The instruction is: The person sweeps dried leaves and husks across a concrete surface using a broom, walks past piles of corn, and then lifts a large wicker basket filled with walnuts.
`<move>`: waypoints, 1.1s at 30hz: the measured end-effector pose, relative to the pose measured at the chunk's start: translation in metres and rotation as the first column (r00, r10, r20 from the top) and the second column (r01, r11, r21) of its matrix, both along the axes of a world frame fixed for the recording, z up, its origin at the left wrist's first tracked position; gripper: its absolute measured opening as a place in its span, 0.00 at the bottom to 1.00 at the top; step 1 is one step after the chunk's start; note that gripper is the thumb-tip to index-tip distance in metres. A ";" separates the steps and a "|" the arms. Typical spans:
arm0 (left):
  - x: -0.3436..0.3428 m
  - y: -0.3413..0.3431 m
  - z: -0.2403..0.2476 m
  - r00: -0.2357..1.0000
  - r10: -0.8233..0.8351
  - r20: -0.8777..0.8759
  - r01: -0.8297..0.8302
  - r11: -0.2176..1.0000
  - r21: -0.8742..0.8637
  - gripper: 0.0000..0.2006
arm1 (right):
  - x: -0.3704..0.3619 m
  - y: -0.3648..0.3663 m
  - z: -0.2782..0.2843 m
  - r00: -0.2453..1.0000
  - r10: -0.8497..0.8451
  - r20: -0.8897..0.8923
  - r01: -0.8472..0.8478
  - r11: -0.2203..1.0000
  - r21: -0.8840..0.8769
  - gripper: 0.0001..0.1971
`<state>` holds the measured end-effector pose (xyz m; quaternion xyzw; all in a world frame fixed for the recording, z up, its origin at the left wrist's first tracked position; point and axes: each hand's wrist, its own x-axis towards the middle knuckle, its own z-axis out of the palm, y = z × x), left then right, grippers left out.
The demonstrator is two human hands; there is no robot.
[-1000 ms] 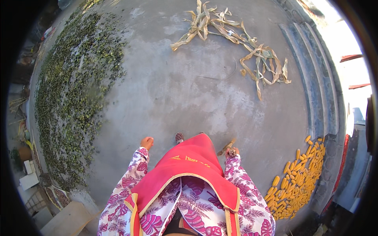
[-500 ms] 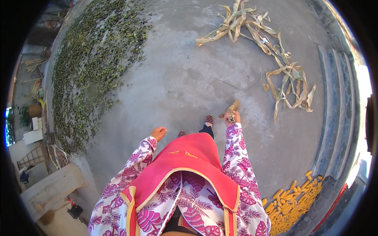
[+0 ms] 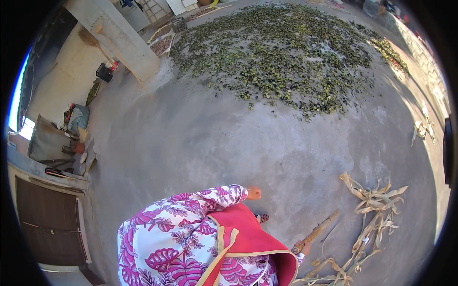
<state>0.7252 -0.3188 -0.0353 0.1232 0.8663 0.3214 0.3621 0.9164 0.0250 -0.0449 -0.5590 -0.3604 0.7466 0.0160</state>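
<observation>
My left hand (image 3: pixel 254 193) is held out in front of the red apron (image 3: pixel 243 224), fingers curled in, with nothing visible in them. Low on the right, my right hand (image 3: pixel 306 248) grips the near end of a brown, woody stick (image 3: pixel 318 228), which points away toward the upper right. The apron and sleeve hide part of this hand. Dry corn husks (image 3: pixel 377 198) are strewn on the ground to the right of the stick. One patterned shoe (image 3: pixel 262 218) shows below my left hand.
Green pieces (image 3: pixel 286 57) are spread over the concrete ground (image 3: pixel 181 138) ahead. A pillar (image 3: pixel 114 38) with a long-handled broom (image 3: pixel 90 39) leaning by it, a black bucket (image 3: pixel 103 72) and piled sacks (image 3: pixel 78 119) stand at left. A brown door (image 3: pixel 50 219) is at lower left.
My body and view have turned left: the green spread now lies ahead and the husks lower right. The yellow corn cobs are out of view. The stick now shows more of its length.
</observation>
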 end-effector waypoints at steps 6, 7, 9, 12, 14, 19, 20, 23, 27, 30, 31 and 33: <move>0.008 -0.057 0.007 0.980 0.190 0.056 -0.185 0.979 -0.086 0.13 | -0.035 0.016 -0.020 0.974 -0.030 0.227 0.045 0.997 -0.065 0.11; 0.006 -0.061 0.002 0.975 0.218 0.037 -0.214 0.973 -0.090 0.13 | -0.041 0.026 -0.033 0.973 0.055 0.226 -0.043 0.997 -0.057 0.10; 0.006 -0.073 0.001 0.970 0.244 0.007 -0.242 0.965 -0.101 0.13 | -0.048 0.044 -0.057 0.947 0.218 0.236 -0.213 0.976 -0.043 0.09; 0.005 -0.085 0.001 0.967 0.253 -0.023 -0.254 0.962 -0.102 0.12 | -0.053 0.059 -0.081 0.920 0.358 0.160 -0.390 0.873 0.293 0.08; 0.013 -0.096 -0.001 0.955 0.295 -0.007 -0.295 0.951 -0.095 0.12 | -0.062 0.048 -0.078 0.944 0.323 0.071 -0.329 0.892 0.311 0.08; 0.023 -0.119 -0.010 0.920 0.390 0.030 -0.388 0.920 -0.059 0.12 | -0.086 0.023 -0.048 0.990 0.025 0.138 -0.013 0.996 -0.087 0.10; 0.023 -0.122 -0.010 0.919 0.394 0.029 -0.391 0.918 -0.065 0.12 | -0.088 0.017 -0.050 0.987 0.033 0.160 -0.018 0.995 -0.097 0.10; 0.024 -0.138 -0.009 0.904 0.425 0.053 -0.424 0.905 -0.037 0.13 | -0.106 -0.007 -0.058 0.978 0.085 0.188 -0.063 0.991 -0.120 0.12; 0.016 -0.167 0.005 0.872 0.488 0.042 -0.487 0.873 -0.035 0.13 | -0.135 -0.042 -0.066 0.965 0.174 0.196 -0.146 0.978 -0.149 0.14; 0.015 -0.203 0.007 0.875 0.484 0.000 -0.484 0.875 -0.024 0.13 | -0.159 -0.076 -0.071 0.950 0.242 0.199 -0.205 0.961 -0.187 0.15; 0.015 -0.214 0.005 0.860 0.510 0.011 -0.510 0.860 -0.031 0.13 | -0.169 -0.084 -0.073 0.942 0.269 0.200 -0.231 0.953 -0.196 0.16; 0.016 -0.237 0.002 0.827 0.562 0.033 -0.560 0.827 -0.047 0.13 | -0.182 -0.104 -0.078 0.924 0.320 0.208 -0.275 0.936 -0.219 0.17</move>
